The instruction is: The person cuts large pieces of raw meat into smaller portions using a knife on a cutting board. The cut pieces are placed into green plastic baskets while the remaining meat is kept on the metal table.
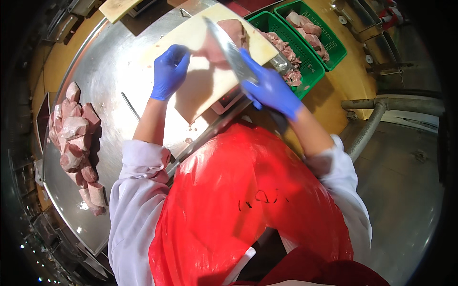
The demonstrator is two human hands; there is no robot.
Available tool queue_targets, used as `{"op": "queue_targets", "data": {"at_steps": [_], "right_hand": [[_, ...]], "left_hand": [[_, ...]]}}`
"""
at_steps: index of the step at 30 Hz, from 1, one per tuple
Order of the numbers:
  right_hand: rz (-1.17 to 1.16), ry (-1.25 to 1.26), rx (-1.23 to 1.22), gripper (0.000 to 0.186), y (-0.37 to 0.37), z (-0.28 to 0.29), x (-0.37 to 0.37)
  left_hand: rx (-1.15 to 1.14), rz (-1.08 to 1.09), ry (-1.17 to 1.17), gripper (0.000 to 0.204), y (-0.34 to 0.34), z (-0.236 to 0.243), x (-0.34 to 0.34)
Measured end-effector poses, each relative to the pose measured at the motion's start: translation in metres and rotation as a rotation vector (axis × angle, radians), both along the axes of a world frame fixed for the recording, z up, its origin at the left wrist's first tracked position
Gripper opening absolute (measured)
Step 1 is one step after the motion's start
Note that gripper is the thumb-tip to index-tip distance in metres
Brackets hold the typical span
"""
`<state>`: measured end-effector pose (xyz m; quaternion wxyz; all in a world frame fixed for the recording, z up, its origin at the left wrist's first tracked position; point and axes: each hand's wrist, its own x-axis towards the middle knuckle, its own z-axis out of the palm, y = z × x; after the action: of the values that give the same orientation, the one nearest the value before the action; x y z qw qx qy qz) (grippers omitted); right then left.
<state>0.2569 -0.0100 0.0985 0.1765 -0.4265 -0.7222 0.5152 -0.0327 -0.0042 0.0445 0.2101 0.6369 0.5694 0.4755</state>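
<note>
A large knife [228,47] with a broad, shiny blade is in my right hand [271,86], which wears a blue glove and is closed round the handle. The blade slants up and left over a piece of pink meat [234,31] on the white cutting board [191,102]. My left hand [170,71], also gloved in blue, is closed at the board's left side. A thin, tapering end of the meat reaches its fingertips. The blade hides part of the meat, and my right palm covers the knife's handle.
Several meat pieces [74,128] lie heaped at the left of the metal table [114,176]. Beyond the board, at right, are a green basket [312,78] with small meat scraps and another green basket [339,52] with larger pieces. A metal pipe railing [372,121] stands at right.
</note>
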Motion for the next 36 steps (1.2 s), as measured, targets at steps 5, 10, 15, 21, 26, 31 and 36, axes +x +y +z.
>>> {"op": "queue_targets", "data": {"at_steps": [5, 10, 15, 21, 26, 31, 36], "right_hand": [[0.098, -0.231, 0.098, 0.063, 0.059, -0.021, -0.064], [0.564, -0.288, -0.145, 0.069, 0.02, 0.015, 0.015], [0.524, -0.092, -0.256, 0.074, 0.027, 0.016, 0.055], [0.246, 0.181, -0.297, 0.073, 0.059, -0.012, 0.09], [-0.088, 0.317, -0.417, 0.077, 0.069, -0.036, 0.198], [-0.267, 0.406, -0.366, 0.078, 0.074, -0.058, 0.237], [-0.263, 0.44, -0.382, 0.078, 0.078, -0.058, 0.233]], "left_hand": [[-0.07, -0.026, 0.113, 0.011, 0.005, 0.019, 0.019], [-0.086, 0.155, -0.18, 0.012, -0.017, 0.039, 0.011], [0.076, 0.033, 0.093, 0.016, 0.029, 0.103, 0.044], [0.062, -0.124, 0.601, 0.035, 0.103, 0.165, 0.111], [0.359, -0.365, 1.323, 0.041, 0.124, 0.157, 0.051], [0.201, -0.892, 1.362, 0.07, 0.141, 0.054, 0.069], [-0.123, -0.584, 1.323, 0.07, 0.148, 0.046, 0.085]]}}
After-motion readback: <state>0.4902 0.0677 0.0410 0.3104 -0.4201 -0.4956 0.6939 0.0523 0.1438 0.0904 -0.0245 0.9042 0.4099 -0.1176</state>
